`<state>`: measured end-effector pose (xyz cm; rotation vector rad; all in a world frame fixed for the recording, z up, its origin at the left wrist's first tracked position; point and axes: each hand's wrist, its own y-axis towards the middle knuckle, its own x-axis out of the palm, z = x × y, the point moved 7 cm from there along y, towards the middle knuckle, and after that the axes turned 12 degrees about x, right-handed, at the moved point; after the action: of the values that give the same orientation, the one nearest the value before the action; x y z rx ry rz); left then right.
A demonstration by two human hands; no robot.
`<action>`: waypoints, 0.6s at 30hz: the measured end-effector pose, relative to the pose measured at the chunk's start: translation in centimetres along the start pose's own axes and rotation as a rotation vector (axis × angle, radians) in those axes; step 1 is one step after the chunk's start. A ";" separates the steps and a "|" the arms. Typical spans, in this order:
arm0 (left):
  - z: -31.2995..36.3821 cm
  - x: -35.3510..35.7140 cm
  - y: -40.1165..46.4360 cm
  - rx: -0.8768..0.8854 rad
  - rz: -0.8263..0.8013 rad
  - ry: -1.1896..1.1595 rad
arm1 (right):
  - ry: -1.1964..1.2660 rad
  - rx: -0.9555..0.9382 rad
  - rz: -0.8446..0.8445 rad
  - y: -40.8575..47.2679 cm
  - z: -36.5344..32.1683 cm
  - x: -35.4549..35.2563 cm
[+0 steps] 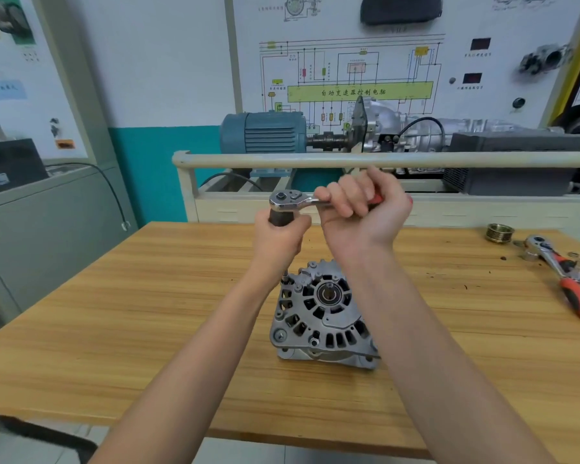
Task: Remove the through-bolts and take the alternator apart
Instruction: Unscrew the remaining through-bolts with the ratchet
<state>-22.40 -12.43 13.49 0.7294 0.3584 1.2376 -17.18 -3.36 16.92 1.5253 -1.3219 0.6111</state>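
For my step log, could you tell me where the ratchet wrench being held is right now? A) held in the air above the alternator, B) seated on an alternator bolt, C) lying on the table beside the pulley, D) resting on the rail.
A: both hands hold the ratchet wrench aloft, clear of the alternator standing on the table.

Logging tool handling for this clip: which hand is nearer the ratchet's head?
Left. The left hand grips the dark socket directly under the ratchet head; the right hand holds the handle, further along to the right.
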 end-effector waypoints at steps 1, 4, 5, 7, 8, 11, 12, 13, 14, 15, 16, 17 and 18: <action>0.1 -0.4 -0.1 0.027 0.078 0.024 | -0.070 -0.117 -0.046 -1.3 0.3 0.3; 0.3 -0.9 -0.7 0.075 0.227 0.074 | -0.410 -0.518 -0.211 -5.1 1.3 1.8; 0.2 -0.9 -0.8 0.067 0.240 0.072 | -0.533 -0.622 -0.248 -5.8 1.7 2.4; 0.3 -0.9 -0.9 0.060 0.202 0.082 | -0.669 -0.717 -0.286 -6.2 2.0 3.1; 0.5 -1.0 -0.7 0.064 0.147 0.092 | -0.656 -0.703 -0.293 -6.0 1.8 3.1; 1.1 -0.8 -0.1 0.072 -0.116 -0.016 | -0.401 -0.365 -0.301 -3.3 0.9 2.7; 1.3 -0.6 -0.1 0.073 -0.215 -0.056 | -0.299 -0.203 -0.270 -2.1 0.7 2.3; 1.4 -0.3 0.0 0.062 -0.305 -0.077 | -0.203 -0.057 -0.225 -1.0 0.5 1.9; 1.5 0.1 0.0 0.040 -0.379 -0.086 | -0.121 0.071 -0.179 0.1 0.3 1.6; 1.5 0.5 -0.1 0.009 -0.425 -0.090 | -0.062 0.183 -0.142 1.0 0.2 1.4; 1.4 0.8 -0.1 -0.024 -0.437 -0.094 | -0.029 0.268 -0.114 1.6 0.2 1.4; 1.2 1.0 0.0 -0.050 -0.420 -0.100 | -0.013 0.320 -0.091 2.1 0.2 1.5; 1.0 1.0 0.1 -0.071 -0.383 -0.109 | -0.003 0.330 -0.065 2.4 0.3 1.5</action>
<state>-21.50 -11.77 14.45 0.6299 0.3437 0.8410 -19.07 -4.03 18.89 1.8271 -1.2101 0.8154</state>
